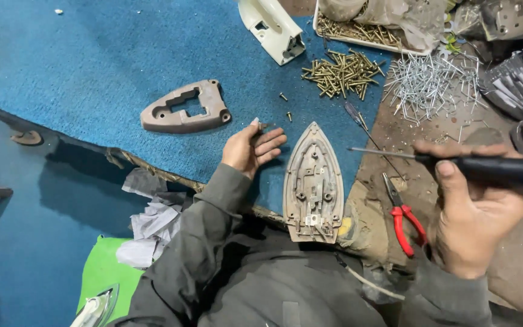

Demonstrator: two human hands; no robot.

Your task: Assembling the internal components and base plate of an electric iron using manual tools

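gripping a black-handled screwdriver [455, 165] in the right hand [476, 215], fingers clamped round the smooth dark grip, thin metal shaft pointing left toward the upper part of the iron soleplate [313, 184]. resting on blue carpet-like cloth [92, 54] over the counter, the left hand [252, 148], fingers loosely curled together and pinching something small and dark near the thumb, too tiny to make out. lying between both hands, just right of the left one, the soleplate: pointed, teardrop-shaped, dull grey cast metal, ribbed and pitted inside, tip away from the body, wide end near the counter edge. further left on the cloth, a brownish, worn weight plate [184, 109] with a jagged cutout. near the top, a cream plastic housing [273, 27], cut off by the frame. beside it a loose heap of brass-coloured screws [341, 74], then a tangle of shiny wire pins [434, 91] on bare, grimy wood. below the screwdriver, red-handled pliers [404, 221], partly hidden behind the right hand. at far right, dark stacked parts, blurred and cropped, hard to identify. grey sleeves covering both forearms.
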